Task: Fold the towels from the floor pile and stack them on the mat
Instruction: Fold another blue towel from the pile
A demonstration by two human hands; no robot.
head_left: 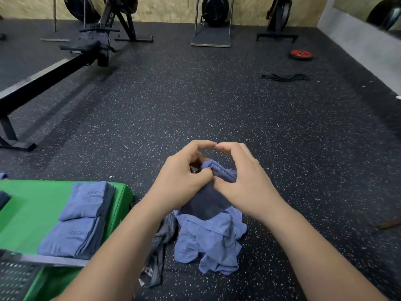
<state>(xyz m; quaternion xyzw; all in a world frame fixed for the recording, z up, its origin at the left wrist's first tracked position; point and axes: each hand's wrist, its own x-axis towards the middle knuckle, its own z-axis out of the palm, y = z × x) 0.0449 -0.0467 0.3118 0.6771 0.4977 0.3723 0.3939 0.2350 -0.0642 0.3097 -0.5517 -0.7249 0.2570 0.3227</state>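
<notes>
Head view, gym floor (195, 105). Left hand (180, 181) and right hand (245, 181) meet above the pile (208, 242). The thumb and curled fingers of each pinch the bunched edge of 1 blue towel (223, 172), and their index fingertips touch above it. A dark cloth (206, 203) hangs from under the hands down to the pile; whether it is part of the same towel cannot be told. The pile of crumpled blue towels lies on the floor just right of the green mat (32, 209), with a grey striped towel (161, 240) at its left side. On the mat, near its right edge, lie 2 folded towels, a far one (86, 200) and a near one (69, 237); the far one overlaps the near one. A rower (54, 68) stands at far left. A red plate (301, 54) and a black band (285, 77) lie at far right, well apart from the hands.
</notes>
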